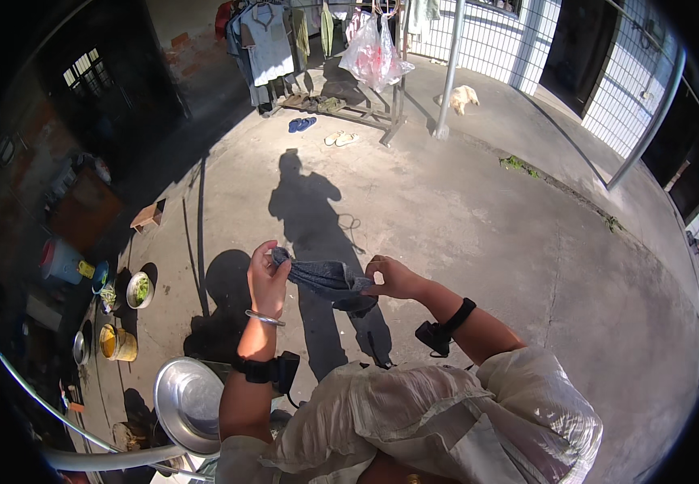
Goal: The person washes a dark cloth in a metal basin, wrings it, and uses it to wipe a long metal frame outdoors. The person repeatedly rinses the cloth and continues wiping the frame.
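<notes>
A dark grey knitted cloth item [322, 277], perhaps a sock, is stretched between my two hands in front of my body. My left hand [269, 275] pinches its bunched end between thumb and fingers. At the opposite end, my right hand [388, 278] grips the edge of the fabric with thumb and forefinger. A part of the cloth hangs down near the right hand. Beneath my left forearm, which bears a metal bangle [264, 317], stands a round metal basin [189, 402], partly hidden by the arm.
Ahead stands a clothes rack [398, 115] with hanging garments and shoes below. A metal post [451, 66] rises beside it, near a light-coloured animal [462, 98]. To the left are a wooden stool [148, 216], a bowl of greens [140, 290] and a yellow bucket [118, 343]. A curved metal rail [113, 458] crosses the lower left.
</notes>
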The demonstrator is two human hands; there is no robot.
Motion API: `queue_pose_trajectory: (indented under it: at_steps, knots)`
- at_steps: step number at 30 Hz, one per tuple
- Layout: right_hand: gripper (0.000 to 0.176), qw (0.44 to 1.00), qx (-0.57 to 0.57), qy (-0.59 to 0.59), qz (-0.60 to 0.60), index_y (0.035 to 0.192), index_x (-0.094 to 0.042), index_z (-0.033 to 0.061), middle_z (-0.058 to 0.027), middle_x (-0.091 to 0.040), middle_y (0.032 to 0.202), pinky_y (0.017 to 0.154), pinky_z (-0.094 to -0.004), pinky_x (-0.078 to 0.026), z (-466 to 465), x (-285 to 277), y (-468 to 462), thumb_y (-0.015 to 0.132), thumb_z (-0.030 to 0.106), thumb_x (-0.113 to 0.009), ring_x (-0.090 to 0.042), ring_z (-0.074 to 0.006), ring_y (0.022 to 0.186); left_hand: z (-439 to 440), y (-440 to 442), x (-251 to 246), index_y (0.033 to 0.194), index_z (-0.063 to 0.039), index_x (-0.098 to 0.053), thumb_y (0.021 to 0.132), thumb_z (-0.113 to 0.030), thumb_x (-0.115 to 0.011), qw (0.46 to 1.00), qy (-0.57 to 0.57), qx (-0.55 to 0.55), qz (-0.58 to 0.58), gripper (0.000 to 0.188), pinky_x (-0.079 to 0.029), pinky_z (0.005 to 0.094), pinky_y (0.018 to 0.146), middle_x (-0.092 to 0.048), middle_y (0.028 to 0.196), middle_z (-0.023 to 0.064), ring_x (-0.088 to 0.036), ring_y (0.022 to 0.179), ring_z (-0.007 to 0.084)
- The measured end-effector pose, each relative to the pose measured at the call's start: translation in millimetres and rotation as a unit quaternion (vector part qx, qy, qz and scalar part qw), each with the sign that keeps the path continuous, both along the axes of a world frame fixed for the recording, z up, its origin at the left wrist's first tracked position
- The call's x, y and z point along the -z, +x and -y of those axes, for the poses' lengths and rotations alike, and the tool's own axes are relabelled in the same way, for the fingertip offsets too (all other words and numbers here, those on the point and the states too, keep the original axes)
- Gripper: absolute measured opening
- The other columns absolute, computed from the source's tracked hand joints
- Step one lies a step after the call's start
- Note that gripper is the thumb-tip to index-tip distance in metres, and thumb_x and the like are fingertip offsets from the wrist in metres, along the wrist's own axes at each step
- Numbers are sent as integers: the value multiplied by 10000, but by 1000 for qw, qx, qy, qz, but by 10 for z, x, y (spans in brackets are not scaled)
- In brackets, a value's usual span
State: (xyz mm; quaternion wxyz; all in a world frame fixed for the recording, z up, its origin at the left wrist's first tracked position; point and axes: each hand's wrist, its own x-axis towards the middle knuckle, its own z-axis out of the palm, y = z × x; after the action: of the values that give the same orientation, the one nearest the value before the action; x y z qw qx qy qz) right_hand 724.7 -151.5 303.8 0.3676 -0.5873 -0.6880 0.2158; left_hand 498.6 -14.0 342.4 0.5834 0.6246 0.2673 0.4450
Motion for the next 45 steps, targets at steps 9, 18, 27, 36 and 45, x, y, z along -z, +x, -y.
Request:
queue_pose_trajectory:
  at_steps: [9, 18, 27, 36, 45]
  knots:
    - [88, 886, 209, 39, -411, 877, -479, 74, 43, -509, 769, 607, -190, -366, 909, -329, 2510, 853, 119, -550, -447, -41, 697, -22, 2749, -58, 967, 2, -610, 740, 81, -489, 942, 213, 173, -193, 269, -386, 206, 592, -492, 813, 32, -478, 664, 92]
    - [73, 849, 264, 67, -453, 858, -511, 57, 26, -546, 764, 668, -213, -399, 372, -481, 4375, 841, 103, -565, -484, -51, 710, -782, 5335, 347, 888, -55, -599, 738, -14, -499, 839, 235, 408, -272, 186, -455, 304, 710, -550, 830, 86, -563, 767, 190]
    - [128, 937, 308, -68, -149, 924, -574, -12, -4, -591, 812, 704, -230, -430, -853, -806, 6400, 853, 85, -530, -506, -74, 765, -410, 8257, -175, 932, -44, -578, 792, -159, -438, 595, 447, 569, -350, 229, -413, 367, 816, -571, 993, 155, -533, 956, 282]
    - [173, 892, 339, 70, -291, 943, -565, 4, 38, -548, 765, 619, -206, -400, -283, -829, 9332, 870, 156, -532, -453, -39, 703, -455, 11751, 108, 884, -61, -568, 806, -248, -437, 726, 410, 501, -233, 241, -439, 380, 657, -600, 814, 151, -567, 765, 328]
    - [140, 874, 129, 51, -466, 942, -535, 27, 34, -548, 854, 737, -212, -408, -290, -946, 12327, 890, 149, -488, -504, -56, 791, -311, 14589, -11, 975, -36, -553, 846, -148, -451, 687, -66, 717, -96, 199, -457, 282, 723, -605, 872, 80, -572, 815, 159]
